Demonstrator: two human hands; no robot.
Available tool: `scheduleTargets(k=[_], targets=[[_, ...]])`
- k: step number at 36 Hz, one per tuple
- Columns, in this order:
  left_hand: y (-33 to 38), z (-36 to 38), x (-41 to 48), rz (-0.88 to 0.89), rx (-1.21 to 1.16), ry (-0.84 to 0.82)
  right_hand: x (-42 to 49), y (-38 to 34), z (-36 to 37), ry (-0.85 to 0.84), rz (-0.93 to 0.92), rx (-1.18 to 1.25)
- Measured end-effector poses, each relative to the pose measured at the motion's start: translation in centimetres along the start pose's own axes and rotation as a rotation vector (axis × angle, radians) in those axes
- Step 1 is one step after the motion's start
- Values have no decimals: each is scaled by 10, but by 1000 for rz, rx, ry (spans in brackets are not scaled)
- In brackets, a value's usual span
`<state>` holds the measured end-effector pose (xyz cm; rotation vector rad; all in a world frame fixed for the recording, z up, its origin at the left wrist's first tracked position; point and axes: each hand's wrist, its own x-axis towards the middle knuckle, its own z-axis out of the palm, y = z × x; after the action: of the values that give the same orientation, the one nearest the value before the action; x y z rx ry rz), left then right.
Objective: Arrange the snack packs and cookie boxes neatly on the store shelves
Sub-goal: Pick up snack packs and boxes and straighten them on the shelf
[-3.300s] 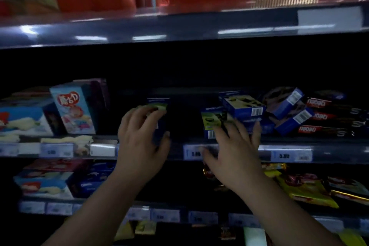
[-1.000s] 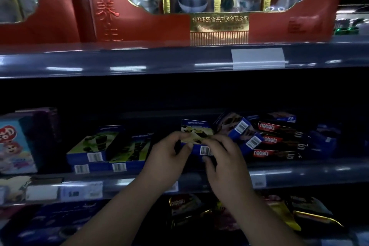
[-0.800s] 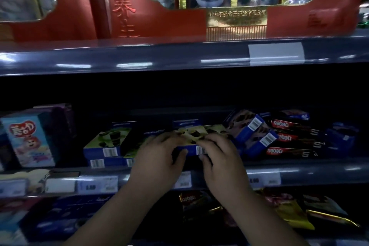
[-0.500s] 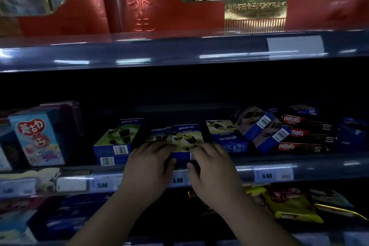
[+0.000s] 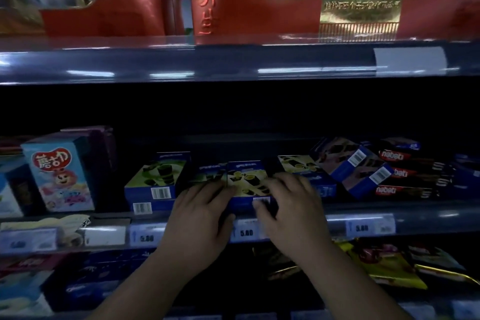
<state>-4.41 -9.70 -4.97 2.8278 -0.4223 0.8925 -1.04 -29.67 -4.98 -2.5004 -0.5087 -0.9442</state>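
A blue cookie box (image 5: 246,180) is set at the front edge of the middle shelf (image 5: 428,218). It is closed in by a similar box (image 5: 207,175) touching its left side and another box (image 5: 301,166) at its right, and dark open room is left above it up to the upper shelf (image 5: 233,65). It is gripped from both sides: the left hand (image 5: 202,213) is curled over its top left corner, and the right hand (image 5: 291,205) over its top right, with each thumb pressed to the front face.
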Motion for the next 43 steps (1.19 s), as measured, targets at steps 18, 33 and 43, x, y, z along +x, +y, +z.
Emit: scheduleTargets(k=[18,33,43], targets=[[25,24,18,79,-33,147,22,38,-27,-238,424,-284],[31,-31,49,-578,-1163,154,10,40,-36,233,-19,733],[24,-60,57,-648,-1801,-166,27,26,-41,176,215,1232]])
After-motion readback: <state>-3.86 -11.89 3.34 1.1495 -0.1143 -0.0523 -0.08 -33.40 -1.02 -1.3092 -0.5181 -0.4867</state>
